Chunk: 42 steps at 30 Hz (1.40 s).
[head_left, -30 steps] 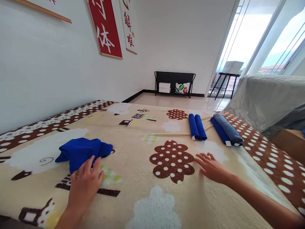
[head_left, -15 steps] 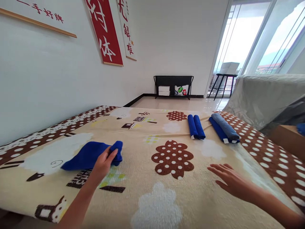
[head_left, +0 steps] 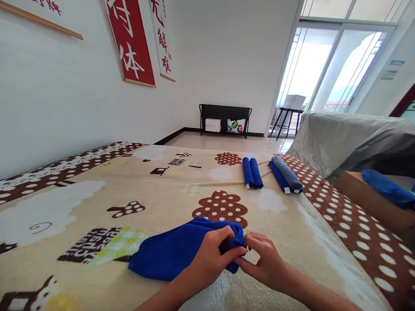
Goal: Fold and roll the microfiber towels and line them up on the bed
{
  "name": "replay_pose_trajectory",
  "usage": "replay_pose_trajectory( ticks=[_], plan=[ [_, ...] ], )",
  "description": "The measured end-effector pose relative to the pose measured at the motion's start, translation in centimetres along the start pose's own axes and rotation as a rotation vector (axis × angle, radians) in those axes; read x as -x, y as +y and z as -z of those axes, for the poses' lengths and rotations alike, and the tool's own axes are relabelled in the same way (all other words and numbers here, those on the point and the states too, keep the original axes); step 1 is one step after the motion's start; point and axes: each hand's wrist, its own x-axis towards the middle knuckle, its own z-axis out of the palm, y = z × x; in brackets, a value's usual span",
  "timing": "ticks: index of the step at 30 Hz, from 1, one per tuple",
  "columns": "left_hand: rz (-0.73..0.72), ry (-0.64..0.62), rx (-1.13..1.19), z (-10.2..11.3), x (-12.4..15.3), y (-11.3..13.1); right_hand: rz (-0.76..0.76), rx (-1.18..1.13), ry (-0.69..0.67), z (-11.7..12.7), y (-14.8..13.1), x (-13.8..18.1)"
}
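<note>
A blue towel (head_left: 175,250) lies loosely bunched on the patterned blanket (head_left: 155,181), close in front of me. My left hand (head_left: 215,250) is closed around its right end. Against that same end, my right hand (head_left: 261,255) pinches the towel's edge, thumb and fingers together, with a small white bit, perhaps a tag, between the hands. Two rolled blue towels (head_left: 252,173) lie side by side farther off. Right of them, a grey-blue rolled towel (head_left: 287,172) rests against another blue roll (head_left: 278,178); white tags show at their near ends.
At the right, a cardboard box (head_left: 359,194) holds blue cloth (head_left: 387,185) at its top. Behind it stands furniture under a plastic sheet (head_left: 350,134). A black rack (head_left: 225,114) is at the far wall, a stool (head_left: 287,121) by the glass doors.
My left hand has carried the blue towel to the right and nearer to me. My right hand, open and apart before, has come in and closed on the towel's end. The view has turned right.
</note>
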Motion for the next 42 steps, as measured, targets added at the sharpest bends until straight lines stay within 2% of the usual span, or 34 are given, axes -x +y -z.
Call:
replay_pose_trajectory(
  ticks=[3, 7, 8, 10, 12, 14, 16, 18, 20, 22, 25, 27, 30, 32, 38, 40, 42],
  plan=[
    [0.003, -0.039, -0.011, 0.8, 0.4, -0.4, -0.022, -0.094, 0.010, 0.0, 0.0, 0.0],
    [0.000, -0.032, -0.090, 2.4, 1.0, -1.0, -0.232, -0.524, 0.111, 1.9, 0.5, -1.1],
    [0.009, -0.010, -0.097, 2.6, 1.1, -1.1, -0.275, -0.633, 0.110, 2.3, 0.6, -1.3],
    [0.031, 0.022, -0.083, 2.8, 1.1, -1.0, -0.318, -0.744, 0.025, 2.6, 0.5, -1.6],
    [0.028, 0.004, -0.056, 2.4, 1.0, -0.7, -0.303, -0.683, -0.107, 2.1, -0.1, -1.5],
    [-0.007, -0.039, -0.052, 1.8, 0.9, -0.3, -0.249, -0.529, -0.176, 1.3, -0.9, -1.3],
    [-0.043, -0.065, -0.060, 1.4, 0.9, -0.1, -0.200, -0.402, -0.143, 0.5, -1.3, -1.1],
    [-0.034, -0.065, -0.066, 1.5, 1.0, -0.1, -0.210, -0.418, -0.071, 0.2, -1.0, -1.3],
    [-0.015, -0.049, -0.102, 2.1, 1.2, -0.6, -0.316, -0.610, 0.008, 0.3, -0.2, -1.7],
    [-0.031, -0.016, -0.214, 3.0, 1.3, -1.4, -0.482, -0.858, 0.077, 0.5, 0.9, -2.1],
    [-0.076, 0.081, -0.490, 5.0, 1.1, -2.7, -0.634, -1.019, 0.074, 1.0, 1.7, -2.4],
    [-0.069, 0.173, -0.659, 6.6, 0.9, -3.5, -0.599, -0.944, -0.069, 1.7, 1.7, -2.4],
    [-0.049, 0.299, -0.820, 9.2, 0.7, -4.3, -0.434, -0.674, -0.316, 3.6, 1.5, -2.6],
    [-0.040, 0.376, -0.868, 10.9, 0.6, -4.8, -0.360, -0.533, -0.400, 5.1, 1.5, -2.8],
    [0.038, 0.742, -0.778, 16.2, 0.7, -5.8, -0.464, -0.349, -0.505, 9.8, 2.4, -2.6],
    [0.054, 0.817, -0.752, 17.5, 1.0, -5.8, -0.462, -0.258, -0.482, 11.4, 3.0, -2.4],
    [0.057, 0.837, -0.757, 18.5, 1.3, -5.8, -0.454, -0.093, -0.387, 12.9, 3.7, -2.3]
  ],
)
